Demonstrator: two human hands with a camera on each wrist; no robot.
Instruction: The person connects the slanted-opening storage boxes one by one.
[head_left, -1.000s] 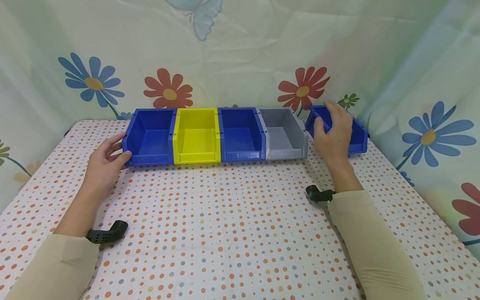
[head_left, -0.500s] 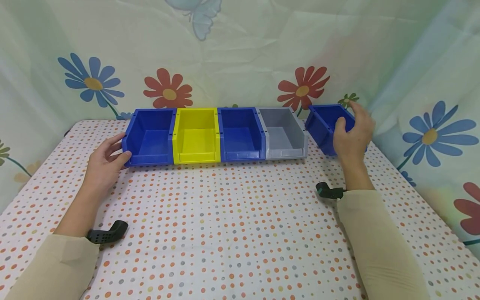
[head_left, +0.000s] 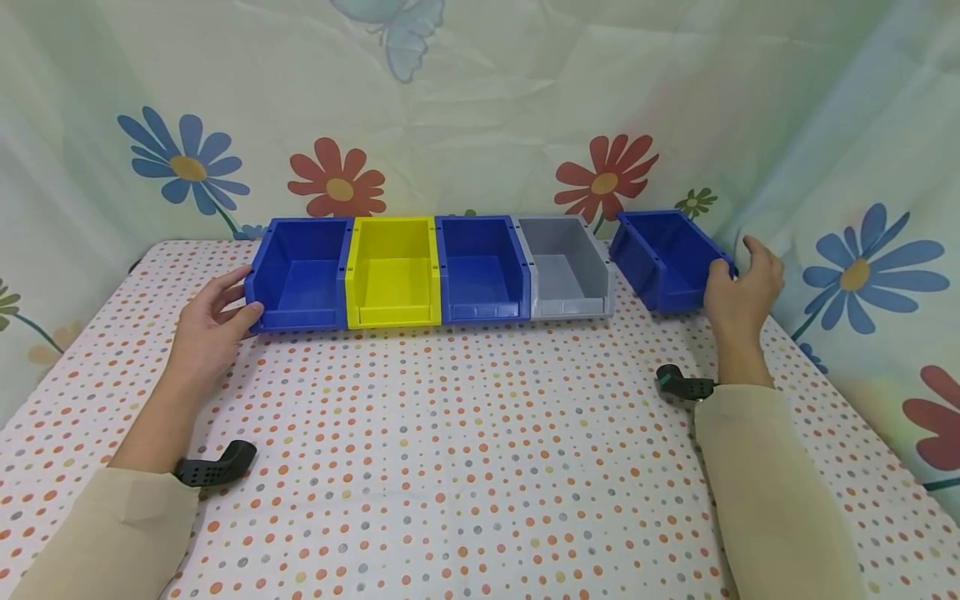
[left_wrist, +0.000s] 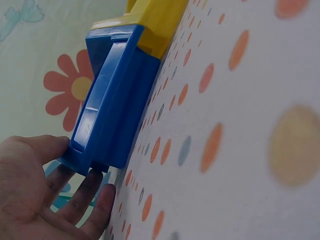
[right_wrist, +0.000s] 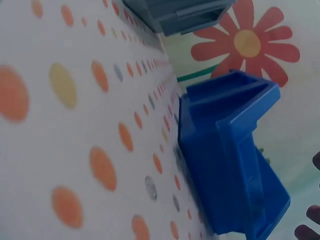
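At the left end of a row of bins stands a blue storage bin (head_left: 307, 279); my left hand (head_left: 213, 321) holds its near left corner. In the left wrist view the thumb (left_wrist: 52, 146) is on the front corner of that blue bin (left_wrist: 112, 100), the other fingers along its outer side. A separate blue storage bin (head_left: 671, 258) sits at the far right, angled from the row. Beside its right wall is my right hand (head_left: 744, 292), fingers apart and loosely bent, holding nothing. The right wrist view shows only fingertips (right_wrist: 312, 214), apart from the bin (right_wrist: 225, 145).
Between the two end bins, a yellow bin (head_left: 397, 275), another blue bin (head_left: 483, 275) and a grey bin (head_left: 564, 271) stand side by side. A gap parts the grey bin from the angled one. Floral curtain (head_left: 480, 108) hangs behind the dotted tablecloth (head_left: 450, 458).
My right hand has moved right and toward me, from over the separate blue bin to its right side. That bin stays about where it was. My left hand has not moved.
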